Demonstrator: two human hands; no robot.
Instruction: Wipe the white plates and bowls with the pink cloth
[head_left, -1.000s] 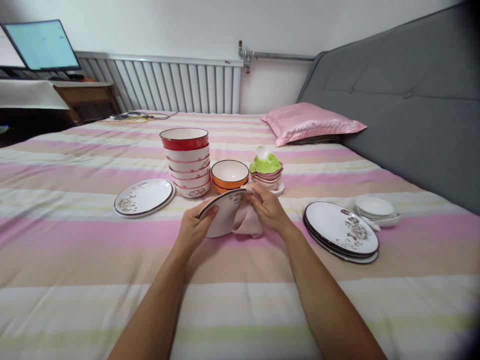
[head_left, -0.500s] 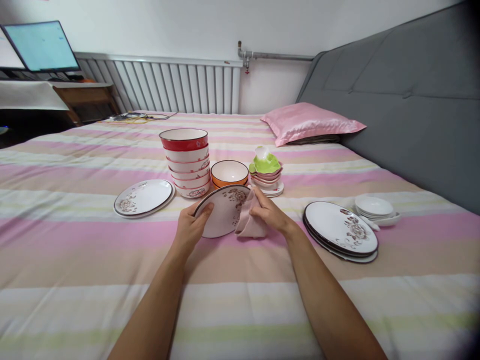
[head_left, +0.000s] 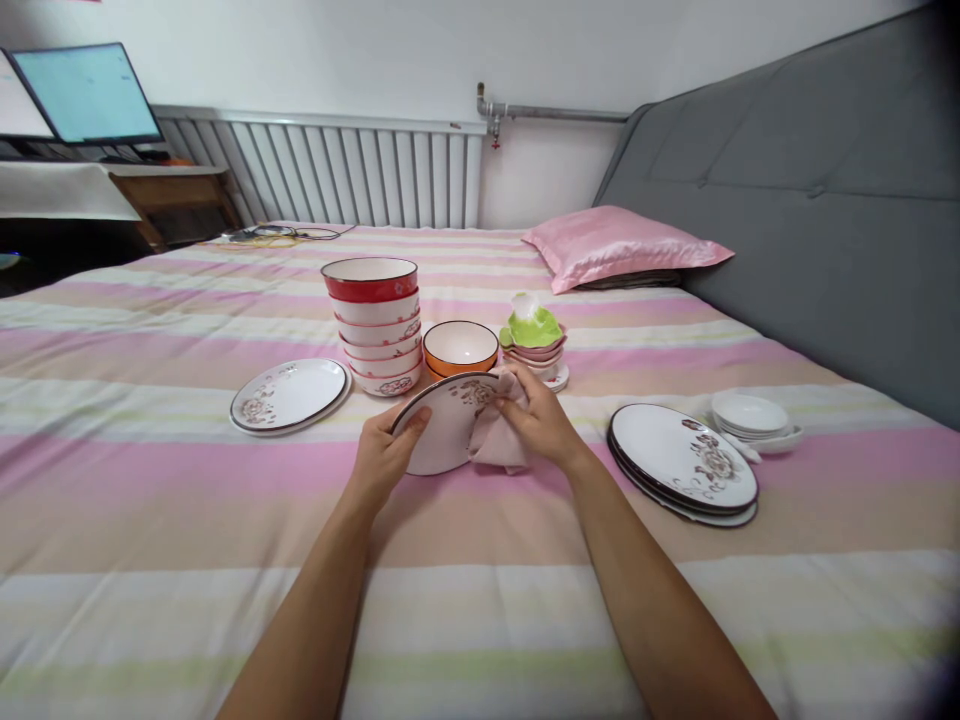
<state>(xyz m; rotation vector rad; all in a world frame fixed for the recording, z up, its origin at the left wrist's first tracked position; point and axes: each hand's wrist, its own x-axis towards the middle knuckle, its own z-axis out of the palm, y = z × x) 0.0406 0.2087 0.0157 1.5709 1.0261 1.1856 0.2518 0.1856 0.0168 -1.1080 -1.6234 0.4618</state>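
Here's the patterned plate (head_left: 442, 435) in the head view, tipped up on edge above the striped bed (head_left: 480, 620), right in front of the orange-rimmed bowls (head_left: 460, 345). The left hand (head_left: 379, 455) has it pinched at the left rim, thumb on the near face, fingers hidden behind. Over on the other side, the right hand (head_left: 541, 420) is closed on a pink cloth (head_left: 499, 445), bunched against the plate's right edge; whether its fingers also grip the rim, you can't tell.

And that's the danger! If the right hand slips off, that left pinch may be all that's holding, and a smooth glaze could let the plate swivel or drop. A hard push through the cloth could drive the upper rim into the orange bowls, so near behind, and chip an edge. Just left of those stands the tall bowl stack (head_left: 379, 335), on soft bedding: a knock or a tug on the fabric could topple it. The leaf-shaped dishes (head_left: 534, 330), piled unevenly beyond the right hand, look touchy too, should a knuckle swing wide.
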